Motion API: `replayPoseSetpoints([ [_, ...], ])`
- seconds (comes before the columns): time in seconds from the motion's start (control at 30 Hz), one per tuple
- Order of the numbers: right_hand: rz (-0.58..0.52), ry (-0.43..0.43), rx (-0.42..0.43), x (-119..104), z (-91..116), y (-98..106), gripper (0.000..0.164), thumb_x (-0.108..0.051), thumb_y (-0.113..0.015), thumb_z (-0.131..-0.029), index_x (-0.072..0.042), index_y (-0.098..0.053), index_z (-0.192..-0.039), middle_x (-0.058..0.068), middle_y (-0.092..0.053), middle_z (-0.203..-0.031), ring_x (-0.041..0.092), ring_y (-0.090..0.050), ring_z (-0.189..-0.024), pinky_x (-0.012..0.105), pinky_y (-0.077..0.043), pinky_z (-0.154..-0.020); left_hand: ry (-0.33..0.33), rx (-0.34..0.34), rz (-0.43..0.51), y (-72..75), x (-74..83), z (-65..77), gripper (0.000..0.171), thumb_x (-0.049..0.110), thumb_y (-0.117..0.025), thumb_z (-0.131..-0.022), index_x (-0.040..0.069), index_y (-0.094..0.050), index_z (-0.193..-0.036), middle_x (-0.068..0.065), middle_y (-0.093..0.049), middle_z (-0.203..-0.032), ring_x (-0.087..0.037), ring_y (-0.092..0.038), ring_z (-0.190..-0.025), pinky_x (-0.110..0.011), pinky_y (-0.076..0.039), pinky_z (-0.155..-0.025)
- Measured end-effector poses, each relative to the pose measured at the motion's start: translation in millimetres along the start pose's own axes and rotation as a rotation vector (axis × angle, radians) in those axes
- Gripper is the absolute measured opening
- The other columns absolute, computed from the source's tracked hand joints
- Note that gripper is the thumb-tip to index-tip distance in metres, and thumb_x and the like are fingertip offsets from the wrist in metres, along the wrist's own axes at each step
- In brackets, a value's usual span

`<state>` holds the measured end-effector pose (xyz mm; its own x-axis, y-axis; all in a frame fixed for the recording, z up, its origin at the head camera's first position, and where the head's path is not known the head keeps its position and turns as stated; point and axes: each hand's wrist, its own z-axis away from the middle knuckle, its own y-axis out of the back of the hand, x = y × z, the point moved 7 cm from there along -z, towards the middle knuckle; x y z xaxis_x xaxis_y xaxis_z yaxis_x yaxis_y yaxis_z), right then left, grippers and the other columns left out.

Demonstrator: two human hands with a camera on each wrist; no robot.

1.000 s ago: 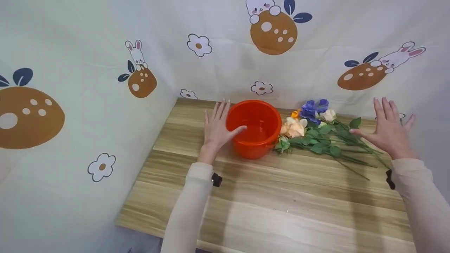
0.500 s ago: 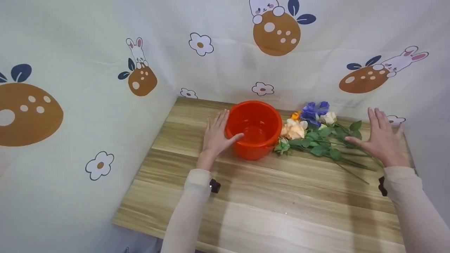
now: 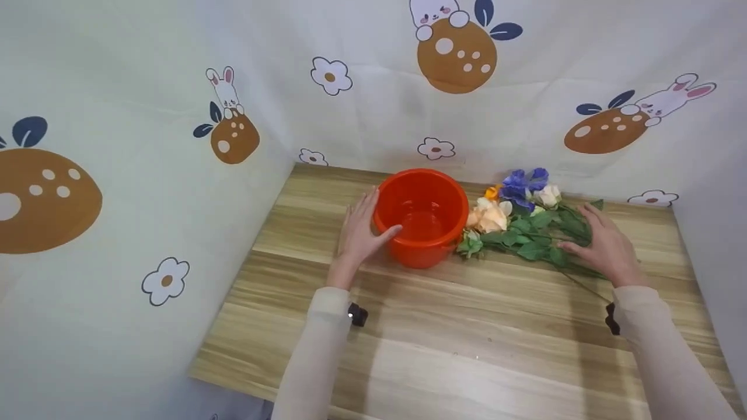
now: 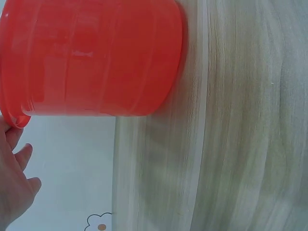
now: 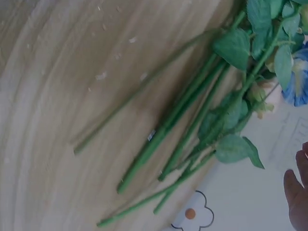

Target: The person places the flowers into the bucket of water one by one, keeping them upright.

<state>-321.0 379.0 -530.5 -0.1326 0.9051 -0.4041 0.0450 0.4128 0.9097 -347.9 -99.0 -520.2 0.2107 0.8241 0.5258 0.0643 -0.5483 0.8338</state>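
Observation:
An orange-red plastic bucket (image 3: 421, 255) stands upright on the wooden table, its inside showing in the head view. My left hand (image 3: 358, 233) is at the bucket's left side, fingers extended and thumb reaching over the rim. In the left wrist view its fingers (image 4: 23, 155) are right by the bucket's rim. To the bucket's right lie artificial flowers: a peach bloom (image 3: 491, 217), a purple-blue one (image 3: 519, 185) and a pale rose (image 3: 548, 196), with green leaves. My right hand (image 3: 610, 248), fingers spread, is over their green stems (image 5: 187, 103), hiding part of them.
The wooden tabletop (image 3: 443, 326) extends toward me in front of the bucket and flowers. A pale curtain (image 3: 373, 111) printed with rabbits, brown fruit and daisies hangs behind the table and along both sides.
My right hand has moved left and downward onto the stem side of the flowers. The left hand has lowered slightly beside the bucket. Bucket and flowers have stayed in place.

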Motion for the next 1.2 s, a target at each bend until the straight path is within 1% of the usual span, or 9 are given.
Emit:
replayPoseSetpoints([
  [0.1,-0.001,0.025,0.003,-2.2,-1.7,-10.2,0.087,-0.038,-0.078,-0.085,0.000,-0.036,-0.151,0.031,-0.035,-0.154,0.056,-0.049,-0.122,0.071,-0.042,-0.093,0.006,0.005,-0.004,0.5,-1.5,0.3,0.099,0.074,-0.055,-0.085,0.024,-0.017,-0.161,0.006,-0.017,-0.168,-0.021,-0.017,-0.156,-0.045,-0.008,-0.129],
  [0.13,-0.002,0.038,0.007,-2.8,-2.3,-13.4,0.083,-0.034,-0.078,-0.085,0.001,-0.039,-0.149,0.032,-0.038,-0.151,0.054,-0.054,-0.113,0.070,-0.043,-0.091,0.006,0.007,-0.007,0.8,-1.7,0.2,0.099,0.075,-0.054,-0.085,0.024,-0.017,-0.161,0.006,-0.017,-0.168,-0.022,-0.017,-0.156,-0.045,-0.008,-0.129],
  [0.23,0.005,0.072,0.036,-3.0,-3.6,-21.6,0.068,-0.023,-0.078,-0.086,0.003,-0.048,-0.142,0.034,-0.047,-0.143,0.053,-0.062,-0.095,0.068,-0.047,-0.086,0.009,0.011,-0.007,1.1,-2.0,-0.3,0.099,0.075,-0.054,-0.085,0.024,-0.017,-0.161,0.006,-0.018,-0.168,-0.022,-0.017,-0.156,-0.046,-0.009,-0.128],
  [0.37,0.003,0.089,0.077,2.1,-4.5,-29.7,0.051,-0.009,-0.074,-0.087,0.006,-0.057,-0.132,0.035,-0.055,-0.133,0.055,-0.060,-0.104,0.067,-0.048,-0.086,0.009,0.014,0.000,0.6,-1.3,-0.8,0.098,0.074,-0.055,-0.085,0.024,-0.018,-0.161,0.006,-0.019,-0.168,-0.022,-0.018,-0.156,-0.047,-0.010,-0.128],
  [0.47,0.000,0.086,0.110,8.0,-4.7,-33.6,0.039,-0.003,-0.072,-0.087,0.008,-0.063,-0.123,0.035,-0.061,-0.123,0.056,-0.058,-0.108,0.067,-0.048,-0.087,0.009,0.020,0.003,0.7,-1.1,-0.3,0.097,0.073,-0.055,-0.085,0.024,-0.019,-0.161,0.006,-0.019,-0.168,-0.022,-0.018,-0.156,-0.047,-0.010,-0.128],
  [0.7,0.030,0.032,0.133,20.9,-3.1,-39.6,0.020,-0.002,-0.071,-0.088,0.007,-0.071,-0.106,0.032,-0.069,-0.104,0.053,-0.064,-0.092,0.065,-0.050,-0.080,0.003,0.012,0.010,-1.3,-1.0,1.5,0.098,0.074,-0.055,-0.085,0.023,-0.019,-0.161,0.005,-0.018,-0.168,-0.022,-0.017,-0.156,-0.047,-0.009,-0.128],
  [0.77,0.040,0.038,0.150,21.9,-2.2,-40.2,0.016,0.000,-0.070,-0.087,0.006,-0.073,-0.102,0.031,-0.071,-0.100,0.052,-0.065,-0.089,0.065,-0.051,-0.077,0.008,0.008,0.011,-2.0,-1.5,1.9,0.097,0.072,-0.056,-0.086,0.024,-0.019,-0.161,0.005,-0.019,-0.168,-0.022,-0.017,-0.156,-0.048,-0.010,-0.128],
  [0.93,0.071,0.073,0.186,21.5,-1.7,-41.0,0.010,0.004,-0.071,-0.085,0.004,-0.075,-0.094,0.026,-0.071,-0.092,0.049,-0.065,-0.083,0.063,-0.052,-0.071,0.021,-0.003,0.001,-2.3,-2.0,1.6,0.096,0.071,-0.058,-0.086,0.025,-0.018,-0.161,0.006,-0.021,-0.167,-0.021,-0.020,-0.156,-0.048,-0.010,-0.128],
  [1.2,0.055,0.078,0.205,21.9,-4.7,-38.1,0.007,0.001,-0.069,-0.087,0.001,-0.075,-0.091,0.023,-0.072,-0.091,0.047,-0.066,-0.083,0.063,-0.052,-0.073,0.031,-0.011,0.023,-0.2,-1.2,1.2,0.098,0.074,-0.057,-0.084,0.029,-0.017,-0.161,0.007,-0.019,-0.168,-0.022,-0.018,-0.156,-0.047,-0.009,-0.128],
])
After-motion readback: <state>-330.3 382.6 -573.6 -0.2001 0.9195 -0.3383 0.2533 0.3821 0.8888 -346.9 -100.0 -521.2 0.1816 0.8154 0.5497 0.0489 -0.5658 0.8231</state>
